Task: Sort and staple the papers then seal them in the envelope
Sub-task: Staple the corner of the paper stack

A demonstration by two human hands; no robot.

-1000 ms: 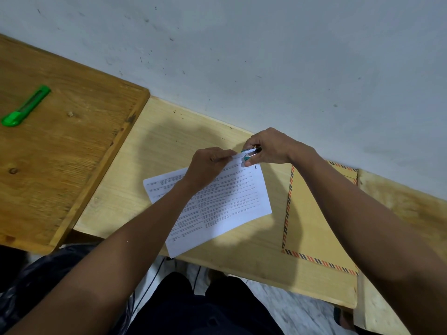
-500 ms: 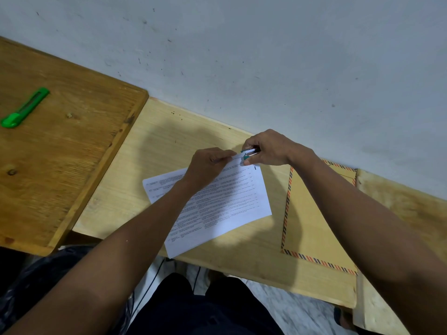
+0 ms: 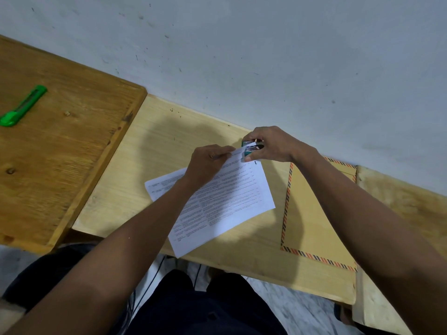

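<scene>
Knees in dark trousers (image 3: pixel 193 308) fill the bottom edge, with both bare forearms reaching up and away from them over a pale wooden table (image 3: pixel 150 165). On that table lie the papers (image 3: pixel 225 204), printed sheets stacked together, their long axis running from the near left edge of the table up toward the far right, so the top corner points at the wall; the near corner hangs a little over the table's front edge. The left hand (image 3: pixel 208 165) rests on the upper part of the stack, thumb and forefinger pressed together on the sheet's top edge. The right hand (image 3: pixel 273 146) is curled around a small stapler (image 3: pixel 251 149), teal and metal, clamped over the top corner of the papers; most of its body is hidden inside the fingers, so whether it is fully squeezed down is hard to say. Just right of the papers lies the envelope (image 3: pixel 312 213), brown with a striped orange and dark border, flat on the table with its long axis running away toward the wall; the right forearm crosses and hides part of it, and nothing can be seen inside it. Further left, a darker wooden table (image 3: pixel 60 165) butts against the pale one and carries a green box cutter (image 3: pixel 23 106) lying slantwise. Behind everything stands a scuffed grey wall (image 3: pixel 266 56).
</scene>
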